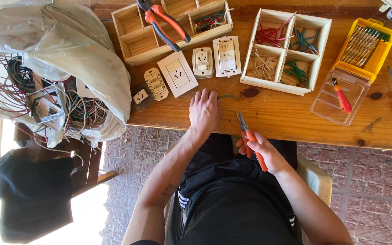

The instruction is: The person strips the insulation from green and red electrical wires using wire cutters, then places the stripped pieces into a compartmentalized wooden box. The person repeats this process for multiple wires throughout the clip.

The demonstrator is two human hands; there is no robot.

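Pressing down on the tabletop (pixel 296 113), our left hand (pixel 204 111) lies flat near its front edge, its fingers (pixel 205 94) closed over one end of a short green wire (pixel 228 96); the wire runs out to the right of that hand and lies on the wood. Our right hand (pixel 264 152) sits below the tabletop's edge, over our lap, with its fingers clenched around the orange handles of small pliers (pixel 247 134); the pliers' metal tips point up toward the wire, just short of it, and we cannot tell whether the tips are parted.

Just beyond the left hand a row of white wall sockets (pixel 178 72) and switch plates (pixel 226 56) rests on the tabletop. Behind those stands a wooden tray (pixel 132 43) with larger orange-handled pliers (pixel 166 25) across it. Right of the sockets is a square wooden box (pixel 314 68) in four compartments, with red, green and pale wire scraps sorted inside. Farther right lies an open yellow screwdriver case (pixel 377 59). Left of the sockets, a plastic bag (pixel 69 41) spills tangled wires.
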